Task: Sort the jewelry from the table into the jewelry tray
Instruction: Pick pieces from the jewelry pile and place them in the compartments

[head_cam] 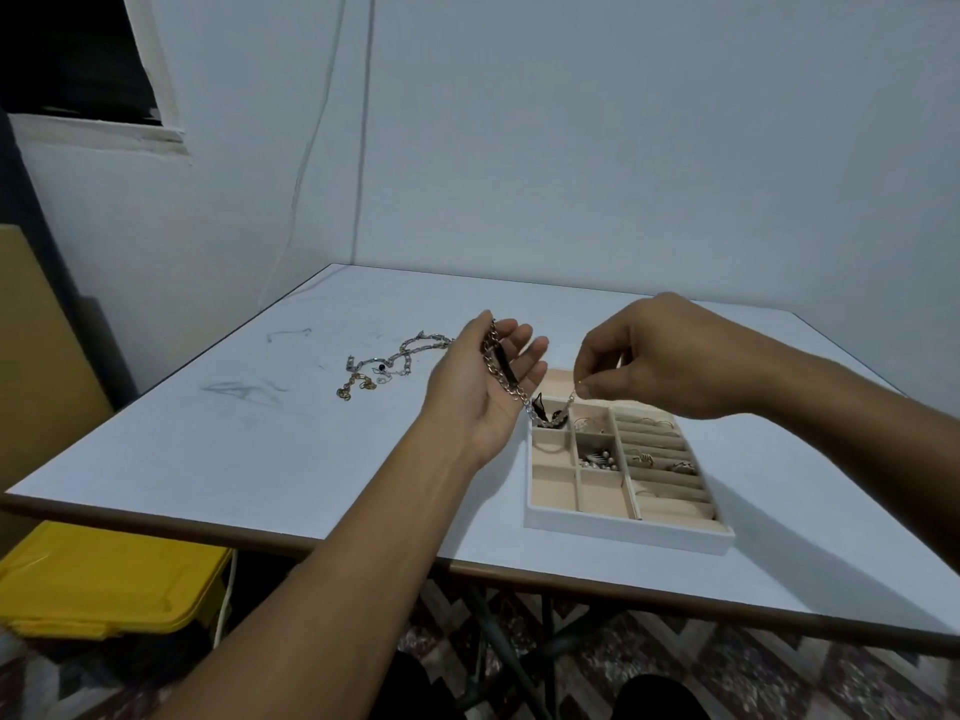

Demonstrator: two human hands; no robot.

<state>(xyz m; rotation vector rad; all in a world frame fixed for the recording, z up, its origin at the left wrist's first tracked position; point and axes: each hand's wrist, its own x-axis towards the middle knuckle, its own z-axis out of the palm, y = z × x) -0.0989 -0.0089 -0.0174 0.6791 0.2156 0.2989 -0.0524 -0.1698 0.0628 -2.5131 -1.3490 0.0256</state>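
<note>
Room corner. Two pale blue-grey walls (571, 148) meet above the far point of the table (182, 449), a pale top with a brown edge band, set cornerwise to the viewer on dark metal legs (498, 646). A thin white cord (311, 148) hangs down the wall near the corner. Upper left: a dark window (67, 54) with a white frame and sill. Left edge: a tan board (36, 345) leaning upright. Lower left, under the table: a yellow bin (104, 579). Floor (727, 667): tiles patterned in dark and light zigzags. Lighting dim and even; scuff marks on the tabletop at left.
</note>
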